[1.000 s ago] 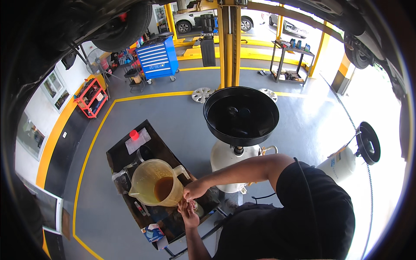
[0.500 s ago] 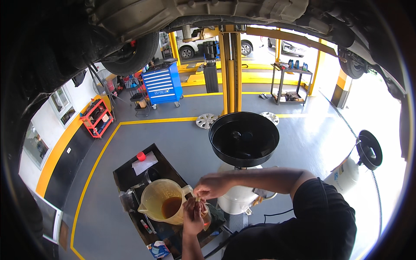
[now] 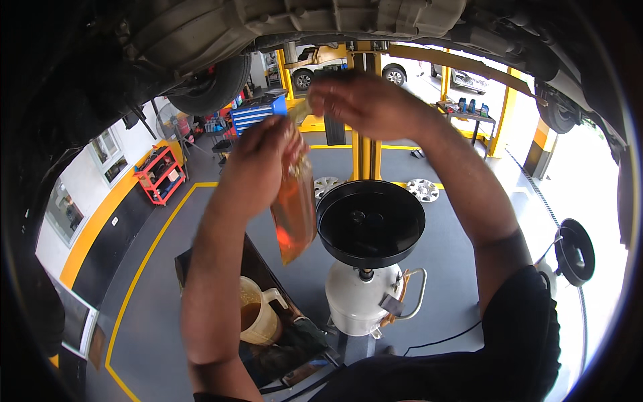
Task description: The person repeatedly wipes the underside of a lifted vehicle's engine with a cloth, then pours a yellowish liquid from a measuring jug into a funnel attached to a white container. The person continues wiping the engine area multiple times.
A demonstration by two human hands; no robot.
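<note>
A clear plastic bag (image 3: 293, 218) of orange-red fluid hangs in front of me, its neck gathered and twisted at the top. My left hand (image 3: 254, 161) is closed around the bunched neck, just above the fluid. Slightly higher and to the right, my right hand (image 3: 365, 104) is closed at the loose top end of the bag; its fingertips are partly blurred. Below my left forearm stands a translucent pitcher (image 3: 273, 328) with brown fluid inside, partly hidden by that arm.
A black drain pan (image 3: 372, 253) tops a white tank (image 3: 351, 308) right of the bag. The pitcher rests on a dark cart (image 3: 258, 264). Overhead is a raised vehicle's underside (image 3: 315, 20). A yellow lift post (image 3: 365, 157) rises beyond. A second drain pan (image 3: 575, 251) stands far right.
Both hands have risen from beside the pitcher to near the vehicle's underside, lifting the bag off the cart area. My right forearm now reaches upward rather than across the tank.
</note>
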